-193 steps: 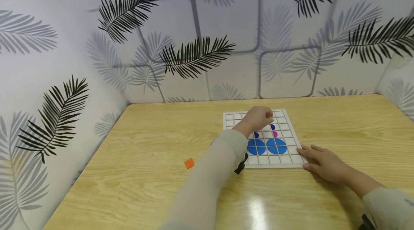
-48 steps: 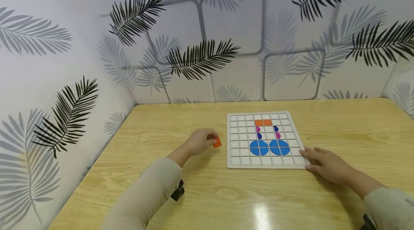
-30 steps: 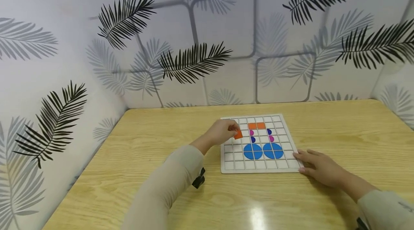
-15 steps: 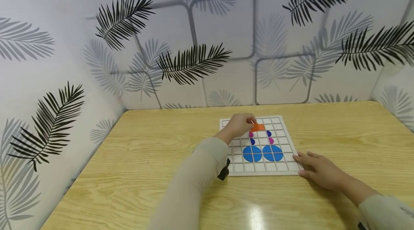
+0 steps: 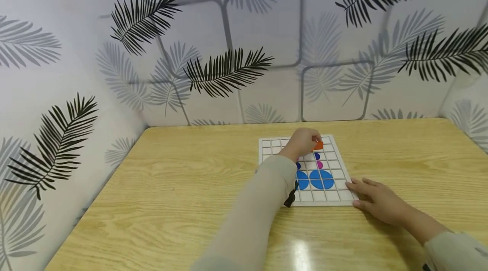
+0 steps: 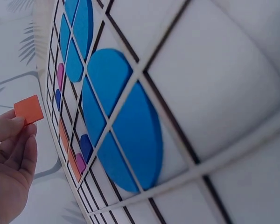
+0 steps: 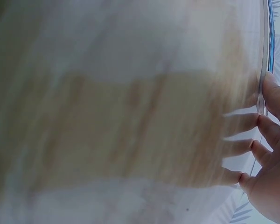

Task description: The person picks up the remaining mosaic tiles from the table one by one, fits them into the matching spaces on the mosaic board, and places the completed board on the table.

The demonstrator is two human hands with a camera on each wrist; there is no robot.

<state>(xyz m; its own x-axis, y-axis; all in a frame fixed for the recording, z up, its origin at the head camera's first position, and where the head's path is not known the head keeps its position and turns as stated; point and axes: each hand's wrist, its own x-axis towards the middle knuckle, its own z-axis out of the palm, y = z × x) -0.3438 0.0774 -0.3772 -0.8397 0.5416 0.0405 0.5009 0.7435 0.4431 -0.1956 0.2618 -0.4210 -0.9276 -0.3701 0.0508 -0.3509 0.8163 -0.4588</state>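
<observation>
My left hand (image 5: 303,141) pinches an orange square tile (image 6: 29,110) between thumb and fingers, held just off the upper part of a white gridded board (image 5: 345,196). On the board lie two blue discs, each made of quarter pieces; the right disc (image 5: 321,179) shows fully, the left one is partly behind my wrist. Above the right disc sit a pink half-round (image 5: 320,164) and a dark blue half-round (image 5: 317,156). Orange pieces (image 6: 67,145) also lie in the grid, mostly hidden by my hand in the head view. My right hand (image 5: 381,201) rests at the board's lower right edge, fingers loosely extended.
The board lies on a light wood-grain table (image 5: 183,186), which meets a leaf-patterned wall (image 5: 267,89) at the back. A black strap (image 5: 290,198) is on the left wrist.
My left hand picked up the orange tile left of the board, carried it right over the grid and past the placed orange tiles. The right hand has stayed at the board's edge.
</observation>
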